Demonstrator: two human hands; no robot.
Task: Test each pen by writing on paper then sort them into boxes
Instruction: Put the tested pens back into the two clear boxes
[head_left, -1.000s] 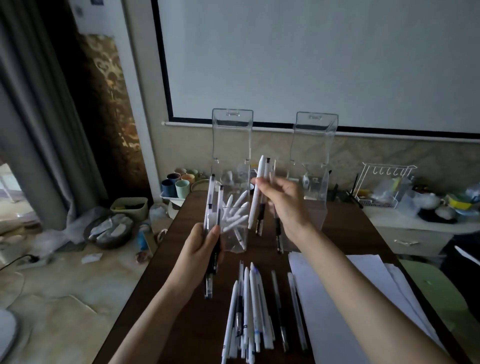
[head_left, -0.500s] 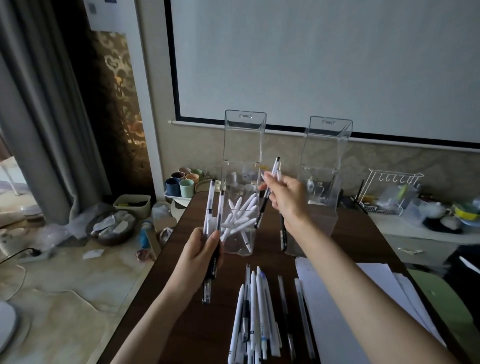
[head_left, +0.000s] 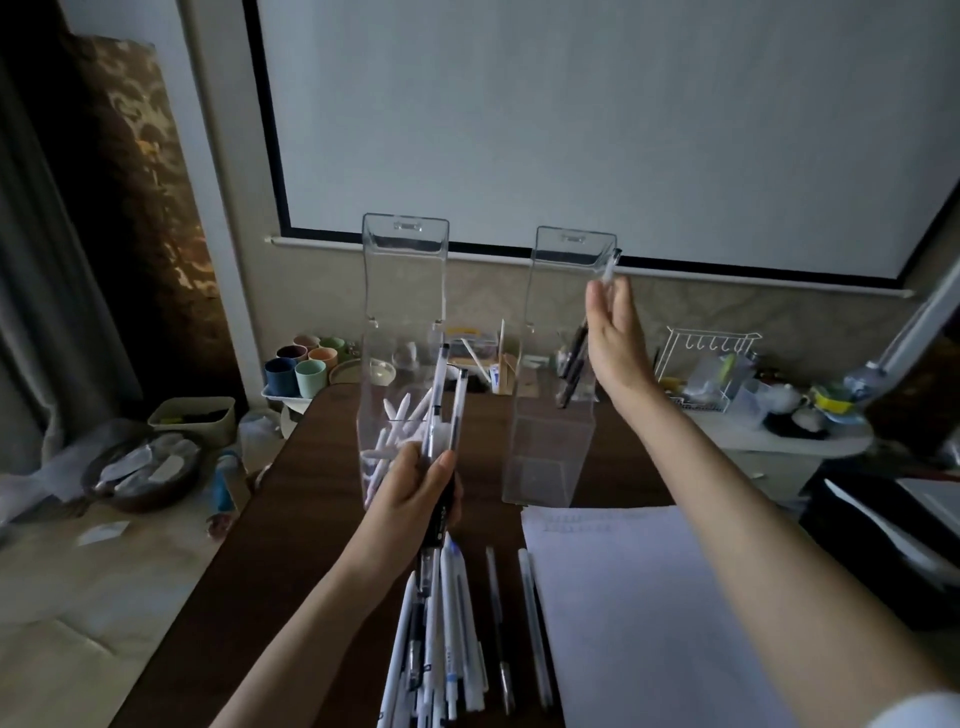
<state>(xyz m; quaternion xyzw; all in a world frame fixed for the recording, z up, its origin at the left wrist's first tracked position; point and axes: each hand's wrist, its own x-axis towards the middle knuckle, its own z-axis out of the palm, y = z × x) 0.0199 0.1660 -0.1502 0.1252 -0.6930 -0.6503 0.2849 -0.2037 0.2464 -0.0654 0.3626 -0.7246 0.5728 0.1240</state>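
Two tall clear boxes stand at the far end of the dark wooden table. The left box (head_left: 402, 291) holds several white pens low inside. The right box (head_left: 563, 291) shows dark pens behind its wall. My left hand (head_left: 415, 491) grips a small bundle of clear pens (head_left: 448, 410) upright in front of the left box. My right hand (head_left: 615, 338) is raised beside the right box's open top, fingers pinching a clear pen (head_left: 610, 266) at the rim. A pile of loose pens (head_left: 441, 634) lies near me, beside white paper (head_left: 639, 613).
Pastel cups (head_left: 306, 366) sit on a tray past the table's far left corner. A white wire rack (head_left: 709, 364) and dishes stand on a side counter to the right. The floor at left holds a bowl (head_left: 143, 470) and clutter. A projection screen fills the wall.
My right hand moved from the left box across to the top of the right box, carrying a pen upward. My left hand kept its bundle roughly in place.
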